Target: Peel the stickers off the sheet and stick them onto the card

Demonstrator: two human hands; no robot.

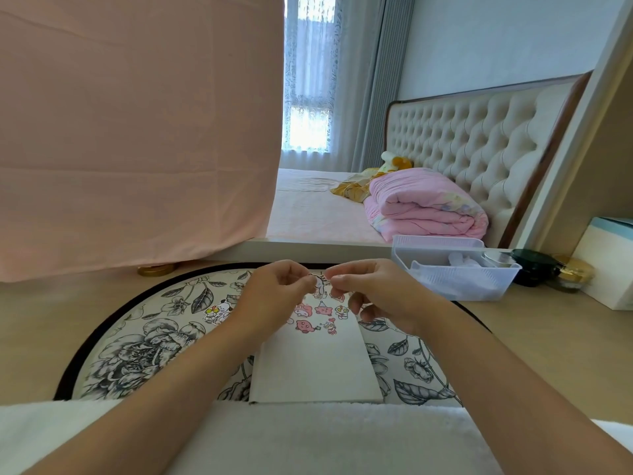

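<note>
Nearest the person, a white fluffy cloth (308,437) overlaps the near edge of the card (315,365), which lies on a round floral mat (137,354). The card's far end already carries a cluster of stickers (317,315), while its near part is bare. Just above that far end the left hand (277,293) and right hand (371,294) meet. Each has its fingers curled, pinching one small sticker (318,282) between them. Whether its backing is off cannot be told.

The thin piece could tear or fold onto itself if the two pinches pull apart too sharply, and an exposed sticky face would likely cling to a fingertip. If dropped from here, it could land across the ones already placed. Both hands cover the card's far end, so placing there is half blind.

Loose stickers (217,311) lie on the mat beside the left wrist. Farther off, a clear plastic basket (455,272) and two jars (534,267) stand to the right, well apart from the work. A pink cloth (137,132) hangs on the left, and a folded pink quilt (428,204) lies on the bed behind.
</note>
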